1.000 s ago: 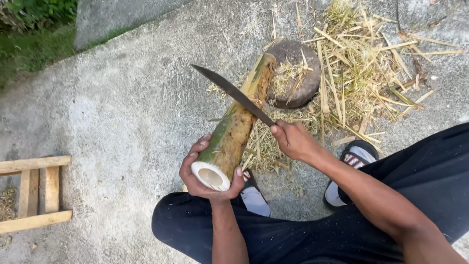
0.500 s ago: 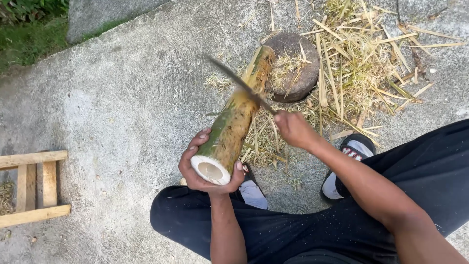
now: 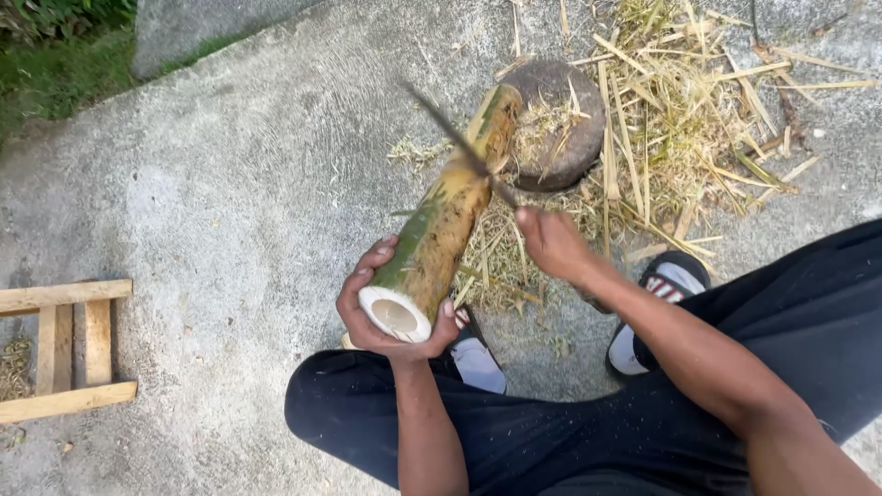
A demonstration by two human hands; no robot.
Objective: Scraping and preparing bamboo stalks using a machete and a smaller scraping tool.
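While the left hand (image 3: 390, 308) wraps its fingers around the pale cut end of a thick bamboo pole (image 3: 441, 230), the pole slants away from the person, its far end resting on a round stone (image 3: 560, 124). Closed around the handle of a long knife (image 3: 455, 142), the right hand (image 3: 549, 243) holds the blurred blade against the pole's upper side, near its middle. Dry straw-coloured shavings (image 3: 671, 119) lie scattered over the concrete ground (image 3: 230, 184) around the stone. At the left edge sits a wooden frame (image 3: 60, 349). Two sandalled feet show below the pole.
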